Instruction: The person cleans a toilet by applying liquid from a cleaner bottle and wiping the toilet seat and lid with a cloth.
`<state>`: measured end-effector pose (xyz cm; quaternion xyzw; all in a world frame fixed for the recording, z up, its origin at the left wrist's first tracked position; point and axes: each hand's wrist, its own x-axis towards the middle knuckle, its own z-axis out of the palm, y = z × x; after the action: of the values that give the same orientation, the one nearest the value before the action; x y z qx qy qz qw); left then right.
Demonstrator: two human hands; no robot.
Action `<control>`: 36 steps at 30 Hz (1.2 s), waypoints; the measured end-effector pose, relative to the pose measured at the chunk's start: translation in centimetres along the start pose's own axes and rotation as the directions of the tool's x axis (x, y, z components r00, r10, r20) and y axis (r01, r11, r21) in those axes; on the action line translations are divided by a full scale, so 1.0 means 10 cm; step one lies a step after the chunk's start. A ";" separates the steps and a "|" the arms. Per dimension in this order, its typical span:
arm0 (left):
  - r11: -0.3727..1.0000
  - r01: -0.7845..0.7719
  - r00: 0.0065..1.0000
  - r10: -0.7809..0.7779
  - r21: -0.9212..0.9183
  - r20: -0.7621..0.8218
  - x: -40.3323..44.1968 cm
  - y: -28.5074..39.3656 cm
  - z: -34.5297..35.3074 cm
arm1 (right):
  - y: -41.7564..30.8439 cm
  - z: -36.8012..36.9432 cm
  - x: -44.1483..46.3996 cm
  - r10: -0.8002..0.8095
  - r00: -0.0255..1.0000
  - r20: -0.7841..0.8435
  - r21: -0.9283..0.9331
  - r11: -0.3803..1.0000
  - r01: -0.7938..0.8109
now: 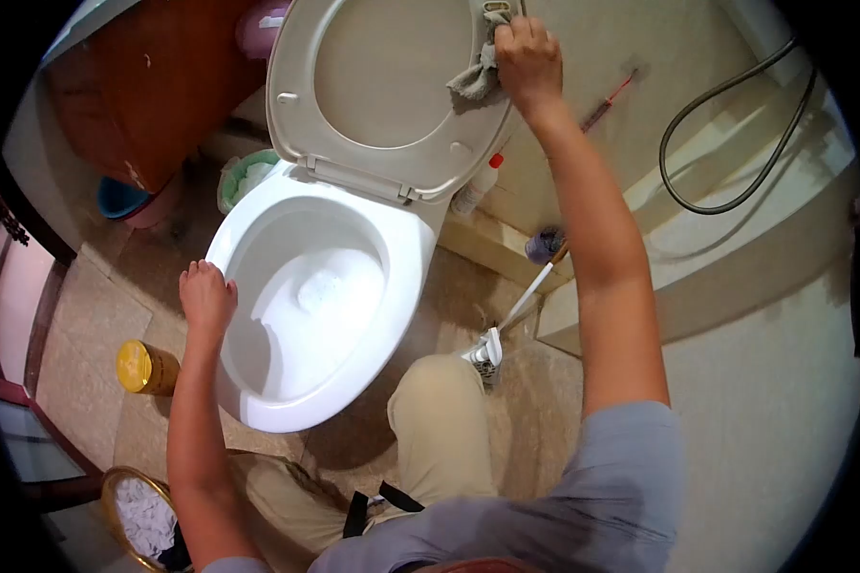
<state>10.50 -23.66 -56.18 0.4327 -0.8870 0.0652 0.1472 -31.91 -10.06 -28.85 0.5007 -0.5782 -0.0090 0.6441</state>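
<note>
Bare-handed, you clutch a grey cloth (476, 82) in your right hand (530, 62) against the raised toilet seat (294, 81), top centre, your left hand (207, 296), finger grip unclear, resting on the toilet bowl (406, 244), left of centre.

The toilet bowl (403, 286) is showing smooth, glossy ceramic; the seat (294, 72) is presenting smooth plastic (its sheen is looking softer). The rag (478, 82) is displaying rough, matt cloth, the trousers (444, 420) are showing matt fabric, and the hose (722, 209) is gleaming like metal.
</note>
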 end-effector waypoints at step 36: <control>0.999 -0.016 0.999 0.014 0.049 0.041 -0.01 0.06 -0.10 | -0.97 -0.21 -0.72 0.263 0.923 0.280 0.182 0.930 -0.320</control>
<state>10.32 -23.00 -55.25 0.4306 -0.8913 0.0793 0.1179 -27.21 -9.29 -40.17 0.4730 -0.7205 0.0896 0.4992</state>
